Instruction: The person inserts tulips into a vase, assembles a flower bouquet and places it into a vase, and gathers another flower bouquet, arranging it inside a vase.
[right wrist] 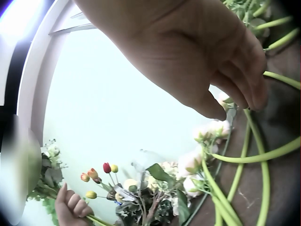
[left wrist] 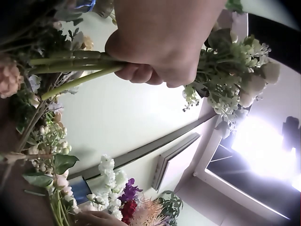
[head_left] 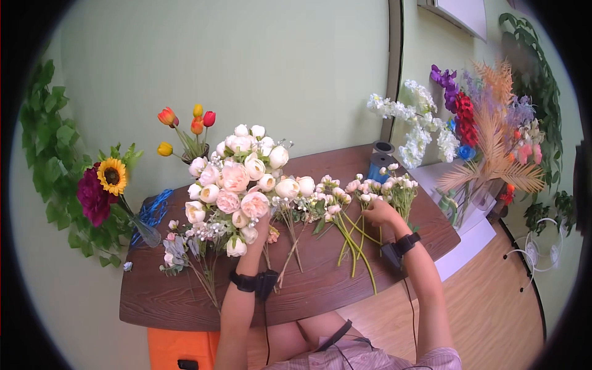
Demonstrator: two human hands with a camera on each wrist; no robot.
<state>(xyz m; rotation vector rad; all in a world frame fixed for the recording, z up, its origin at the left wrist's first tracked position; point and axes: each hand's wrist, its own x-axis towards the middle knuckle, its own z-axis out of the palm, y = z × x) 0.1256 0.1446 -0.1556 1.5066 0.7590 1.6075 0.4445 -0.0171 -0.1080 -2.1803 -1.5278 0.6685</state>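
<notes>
My left hand [head_left: 261, 232] grips a full bouquet of cream and pale pink peonies [head_left: 235, 177] by its stems. In the left wrist view, thick green stems [left wrist: 75, 66] stick out of the fist, and the blooms spread on its other side. My right hand [head_left: 382, 214] reaches down over small white-and-pink blossoms [head_left: 333, 196] with long green stems [head_left: 354, 246] on the table. Its thumb and fingers stand apart in the right wrist view, fingertips right at a green stem [right wrist: 258, 136].
Gray-leaved sprigs [head_left: 185, 250] lie on the wooden table [head_left: 246, 308] at left. A sunflower [head_left: 112, 176] stands in a glass vase, with blue cord [head_left: 154, 213] beside it. Tulips [head_left: 196, 123] rise behind the bouquet. Blue spools [head_left: 377, 166] sit at the back right, near a large mixed arrangement [head_left: 487, 123].
</notes>
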